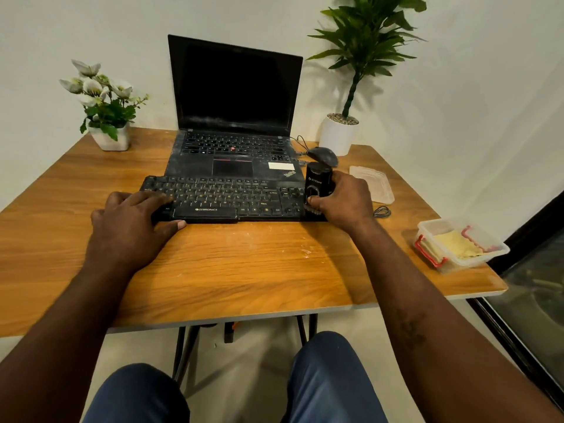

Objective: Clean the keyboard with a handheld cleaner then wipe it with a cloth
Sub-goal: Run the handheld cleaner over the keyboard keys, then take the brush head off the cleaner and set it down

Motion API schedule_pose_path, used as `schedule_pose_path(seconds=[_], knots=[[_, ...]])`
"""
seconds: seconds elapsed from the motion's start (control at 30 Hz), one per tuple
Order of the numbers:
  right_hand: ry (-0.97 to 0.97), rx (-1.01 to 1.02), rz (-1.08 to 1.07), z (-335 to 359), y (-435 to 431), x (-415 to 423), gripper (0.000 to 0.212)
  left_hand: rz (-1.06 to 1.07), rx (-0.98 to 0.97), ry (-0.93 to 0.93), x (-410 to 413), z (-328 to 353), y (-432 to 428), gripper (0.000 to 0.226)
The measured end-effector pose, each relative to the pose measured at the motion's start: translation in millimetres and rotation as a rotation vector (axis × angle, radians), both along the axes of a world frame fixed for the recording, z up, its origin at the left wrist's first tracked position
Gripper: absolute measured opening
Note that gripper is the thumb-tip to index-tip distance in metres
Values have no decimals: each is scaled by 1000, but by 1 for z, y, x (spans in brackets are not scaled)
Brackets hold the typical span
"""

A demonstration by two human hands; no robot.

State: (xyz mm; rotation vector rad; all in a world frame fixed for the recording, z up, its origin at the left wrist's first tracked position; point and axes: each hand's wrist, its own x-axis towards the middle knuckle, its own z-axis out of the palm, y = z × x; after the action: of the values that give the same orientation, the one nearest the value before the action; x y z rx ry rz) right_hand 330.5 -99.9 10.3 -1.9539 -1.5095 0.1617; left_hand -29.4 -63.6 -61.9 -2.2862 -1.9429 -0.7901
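A black keyboard [225, 199] lies flat on the wooden table [244, 264], just in front of an open laptop. My left hand [131, 227] rests palm down on the keyboard's left end, fingers spread, thumb along its front edge. My right hand [345, 203] grips a black handheld cleaner [317, 183] standing upright on the keyboard's right end, brush end down on the keys. A yellow cloth [456, 244] lies inside a clear plastic box at the table's right edge.
A dusty black laptop [235, 117] stands open behind the keyboard. A black mouse [323, 155] and a clear lid [374, 183] lie to its right. A flower pot [106, 132] and a white plant pot [337, 134] stand at the back. The plastic box [476, 261] sits near the right edge.
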Motion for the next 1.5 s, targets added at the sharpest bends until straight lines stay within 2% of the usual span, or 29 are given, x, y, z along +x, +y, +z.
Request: schedule_pose_path(seconds=[0.1, 0.2, 0.37, 0.5, 0.57, 0.7, 0.83, 1.0, 1.13, 1.3, 1.5], knots=[[-16, 67, -133, -12, -13, 11, 54, 1, 0, 4, 1, -1, 0, 61], [50, 151, -318, -23, -26, 19, 55, 1, 0, 11, 1, -1, -1, 60], [107, 221, -143, -44, -32, -3, 48, 1, 19, 27, 1, -3, 0, 59], [88, 264, -313, -42, -39, 13, 46, 3, 31, 55, -1, -6, 0, 58], [134, 283, -326, -43, -52, 23, 47, -19, 83, 80, 2, -4, -1, 57], [410, 278, -240, -53, -82, 26, 45, -207, 245, 170, 37, 3, -18, 59], [662, 221, -185, -55, -96, 33, 40, -400, 231, 190, 106, 5, -45, 63], [1065, 199, -9, -46, -118, 41, 33, -599, 97, -40, 191, 6, -79, 72], [1232, 192, 56, -37, -135, 51, 41, -638, -11, -170, 237, 6, -94, 92], [1234, 226, -5, -33, -148, 68, 48, -683, -43, -218, 273, 6, -107, 92], [1053, 241, -70, -38, -155, 87, 68, -671, 25, -214, 297, 5, -113, 78]])
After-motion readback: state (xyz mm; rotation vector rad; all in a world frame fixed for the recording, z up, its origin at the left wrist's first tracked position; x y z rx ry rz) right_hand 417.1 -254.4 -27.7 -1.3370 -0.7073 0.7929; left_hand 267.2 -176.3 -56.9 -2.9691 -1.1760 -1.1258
